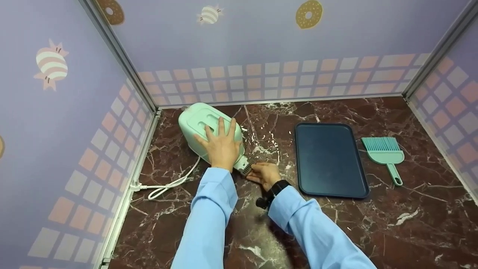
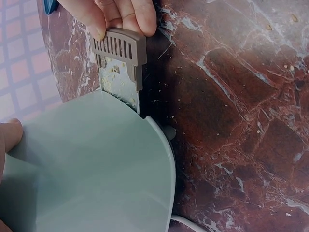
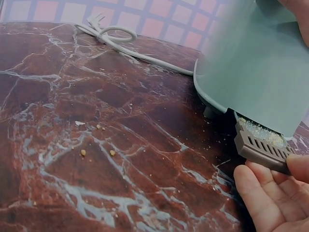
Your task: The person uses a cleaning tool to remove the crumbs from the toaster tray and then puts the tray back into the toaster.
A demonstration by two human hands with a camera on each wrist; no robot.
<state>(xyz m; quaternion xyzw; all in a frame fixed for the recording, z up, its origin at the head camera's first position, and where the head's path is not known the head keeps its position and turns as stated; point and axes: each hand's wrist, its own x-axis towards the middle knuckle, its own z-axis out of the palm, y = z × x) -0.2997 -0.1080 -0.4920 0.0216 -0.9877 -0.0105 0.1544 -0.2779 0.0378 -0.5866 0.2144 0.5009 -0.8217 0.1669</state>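
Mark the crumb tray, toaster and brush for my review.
Crumb tray (image 2: pixel 117 79), left wrist view: its metal plate.
Toaster (image 2: pixel 96 157), left wrist view: its outer wall.
Brush (image 1: pixel 386 157), head view: base between bristles and handle.

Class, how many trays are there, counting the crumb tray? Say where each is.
2. The crumb tray sticks partly out of the toaster, pinched by the right hand; the blue tray lies between toaster and brush. No others show.
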